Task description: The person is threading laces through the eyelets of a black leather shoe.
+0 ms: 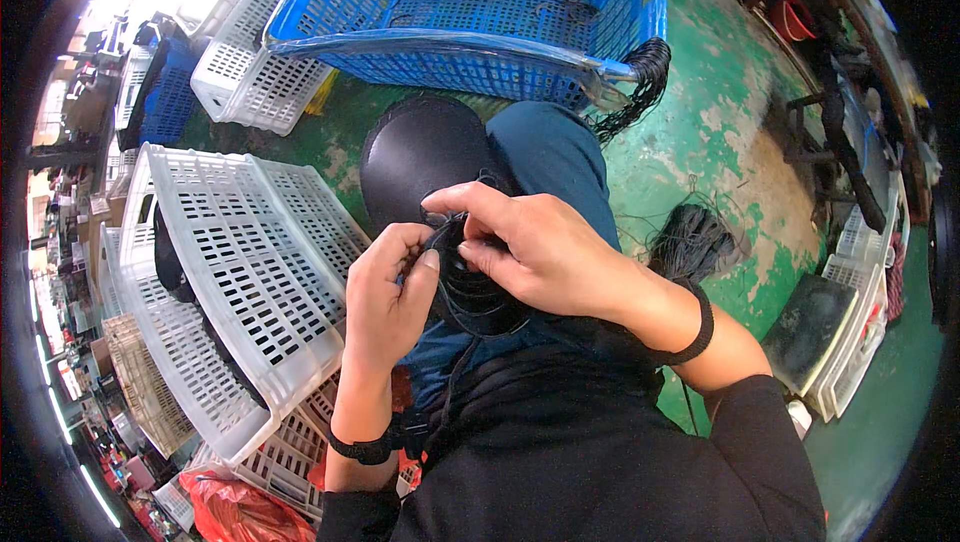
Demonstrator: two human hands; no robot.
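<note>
A black shoe point(422, 154) with a smooth, rounded toe rests on my lap, its toe pointing away from me. My left hand point(390, 287) is closed at the near left side of its lacing, thumb and fingers pinching the black lace and the shoe's edge. From the right, my right hand point(545, 252) reaches over the shoe with bent fingers, pinching at the black shoelace point(487, 180) near the eyelets. Exactly where the lace runs between the fingertips is hidden. The dark shoe collar point(490, 307) shows below my hands.
A large blue plastic basket point(480, 47) stands ahead, with a bundle of black laces point(640, 82) hanging over its right corner. White baskets point(250, 272) are at the left. On the green floor at the right lies another black lace bundle point(690, 242). A red bag point(240, 510) is at lower left.
</note>
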